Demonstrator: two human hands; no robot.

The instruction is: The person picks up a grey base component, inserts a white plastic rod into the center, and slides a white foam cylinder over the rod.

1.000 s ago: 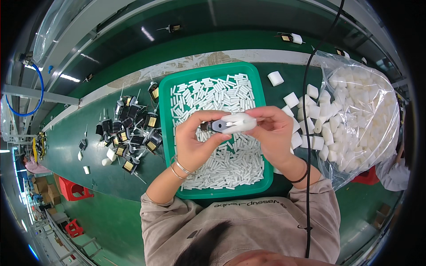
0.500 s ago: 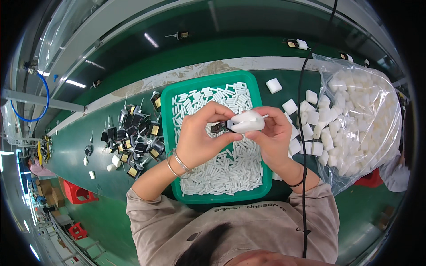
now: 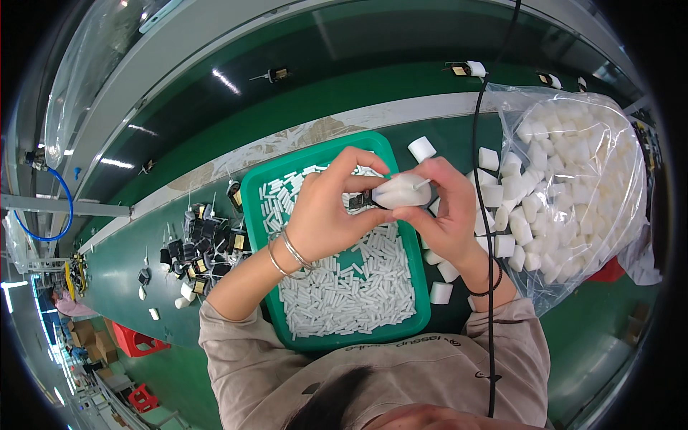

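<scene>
Above the tray, my left hand (image 3: 324, 208) is closed, pinching a small black electronic part (image 3: 360, 201) with a bare circuit board end between thumb and fingers. My right hand (image 3: 448, 215) pinches the soft white wadding piece (image 3: 401, 193) that wraps the part's other end. A thin white stick (image 3: 421, 184) pokes out of the wadding near my right fingertips. Under both hands lies a green tray (image 3: 424, 315) full of short white tubes (image 3: 344, 301). The wadding's far underside is hidden.
To the left lies a heap of black electronic parts (image 3: 208, 233) with wires. At right, white wadding pieces (image 3: 516, 215) spill from a clear plastic bag (image 3: 609, 236). A black cable (image 3: 481, 179) hangs down near my right arm. Similar parts (image 3: 276, 74) sit on the far green belt (image 3: 344, 50).
The whole view has turned slightly, so the tray appears tilted and shifted left. In my fingers the wadding has rolled a little, and its stick now slants up toward the right.
</scene>
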